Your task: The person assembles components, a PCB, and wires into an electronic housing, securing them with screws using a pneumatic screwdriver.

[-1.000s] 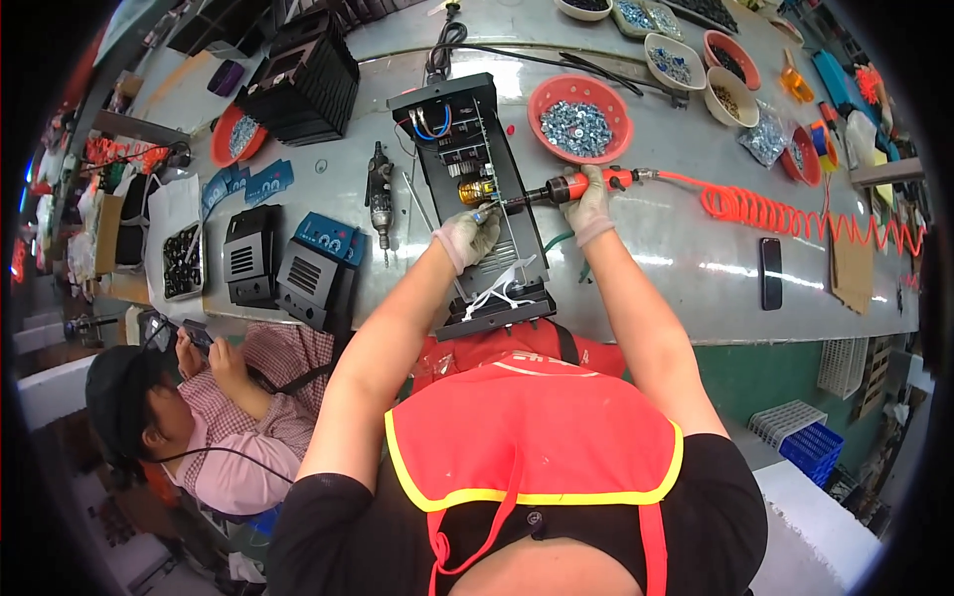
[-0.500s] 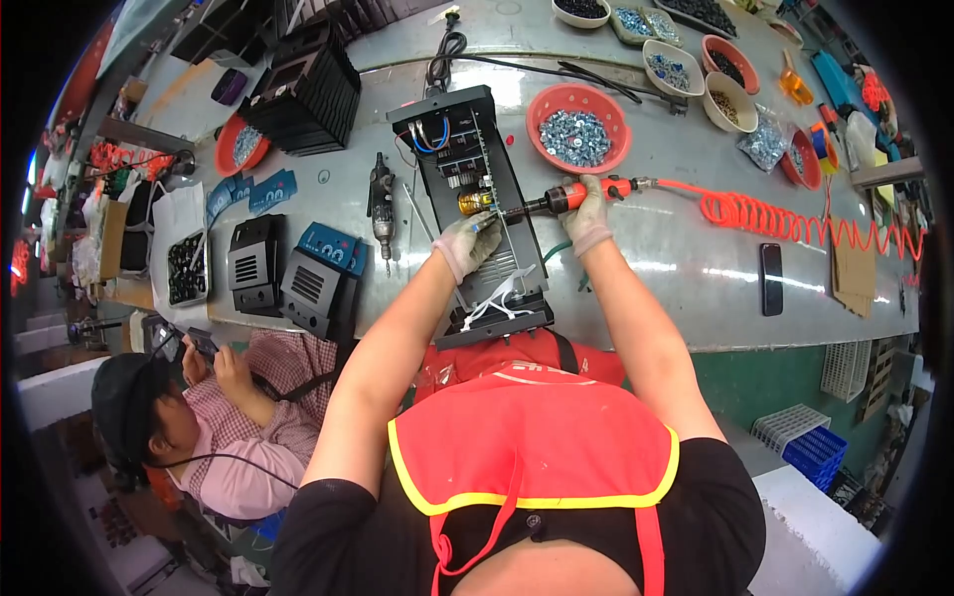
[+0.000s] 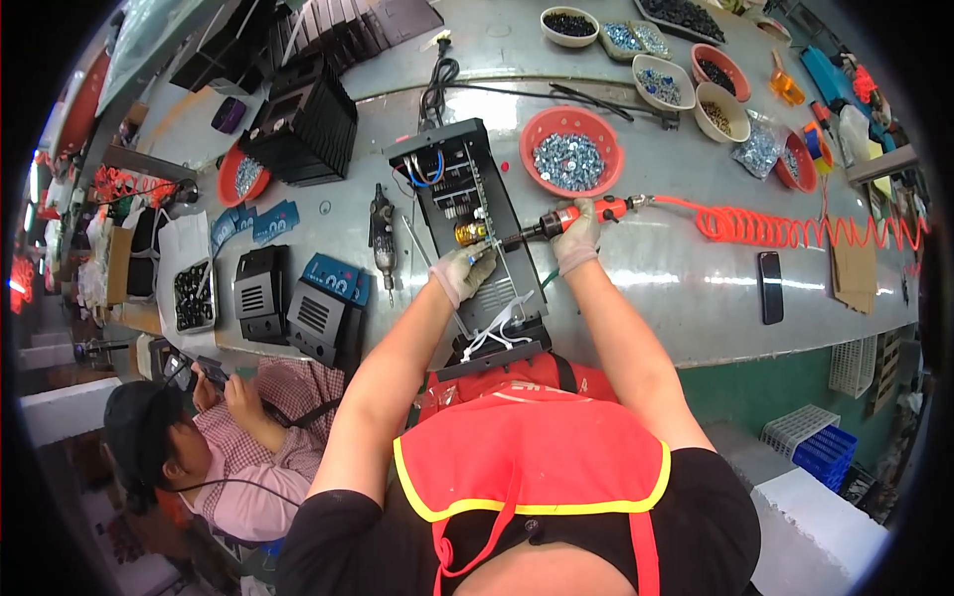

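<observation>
A black metal housing (image 3: 509, 191) lies open on the bench before me, with a circuit board, coloured wires and a yellow-wrapped coil (image 3: 469, 233) inside. My right hand (image 3: 578, 238), in a pale glove, is wrapped round a red air screwdriver (image 3: 608, 209). Its dark shaft points left into the housing, and the tip meets the board's edge beside my left fingers. My left hand (image 3: 463, 275), gloved too, reaches over the housing's left wall with its fingers pinched at the board. What they hold is hidden. White cables (image 3: 502, 333) lie at the housing's near end.
A red bowl of screws (image 3: 616, 149) stands just beyond the screwdriver. Its coiled red hose (image 3: 755, 223) runs right. Left lie another power driver (image 3: 383, 238), vented black covers (image 3: 260, 288) and stacked black housings (image 3: 303, 124). A phone (image 3: 770, 288) rests right; a person (image 3: 238, 417) sits left.
The whole view has shifted slightly, so the bench things sit a little differently in the picture. Both hands and the screwdriver keep nearly the same place at the housing.
</observation>
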`<action>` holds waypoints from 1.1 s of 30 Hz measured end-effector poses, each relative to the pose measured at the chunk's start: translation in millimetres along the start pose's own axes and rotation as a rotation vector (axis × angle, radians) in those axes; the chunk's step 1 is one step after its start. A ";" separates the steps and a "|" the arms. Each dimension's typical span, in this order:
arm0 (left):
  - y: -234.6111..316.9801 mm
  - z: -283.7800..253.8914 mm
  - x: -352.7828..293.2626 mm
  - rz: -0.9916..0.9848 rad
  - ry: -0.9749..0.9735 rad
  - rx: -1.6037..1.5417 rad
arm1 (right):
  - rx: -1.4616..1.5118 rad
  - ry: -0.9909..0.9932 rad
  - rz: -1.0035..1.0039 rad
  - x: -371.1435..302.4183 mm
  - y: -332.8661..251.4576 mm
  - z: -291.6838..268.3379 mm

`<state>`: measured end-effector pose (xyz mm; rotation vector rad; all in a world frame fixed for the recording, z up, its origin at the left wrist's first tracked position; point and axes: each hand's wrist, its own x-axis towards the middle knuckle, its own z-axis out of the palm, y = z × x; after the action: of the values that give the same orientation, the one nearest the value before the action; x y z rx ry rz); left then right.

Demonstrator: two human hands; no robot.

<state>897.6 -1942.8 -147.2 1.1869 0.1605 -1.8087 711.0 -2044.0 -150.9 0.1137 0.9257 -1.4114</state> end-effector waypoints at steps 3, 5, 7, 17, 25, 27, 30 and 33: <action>-3.1 -10.4 6.1 -0.004 -0.013 -0.088 | 0.025 0.013 0.001 -1.6 2.4 0.3; -2.8 -14.9 9.2 -0.003 -0.025 -0.131 | 0.016 0.012 -0.001 -8.1 2.8 2.1; -2.8 -10.1 9.3 -0.007 -0.016 -0.103 | 0.008 0.004 -0.010 -11.6 -0.3 2.5; -1.3 -6.8 2.6 -0.014 -0.058 -0.081 | 0.013 0.025 0.052 -18.9 -1.9 6.9; -18.6 20.0 -18.8 0.227 0.280 0.079 | 0.078 -0.031 0.035 -13.8 1.4 -7.3; -21.4 9.1 -18.1 0.257 0.365 0.130 | 0.061 0.022 0.061 -15.6 3.5 -3.0; -22.5 9.2 -20.0 0.087 0.138 0.136 | 0.053 0.030 0.048 -13.1 2.4 -4.5; -24.5 18.5 -14.4 0.134 0.248 0.152 | 0.087 0.016 0.032 -8.7 5.3 -3.3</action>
<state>868.5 -1930.4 -135.1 1.4934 0.0840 -1.5756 715.1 -2034.1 -150.1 0.2048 0.8726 -1.4228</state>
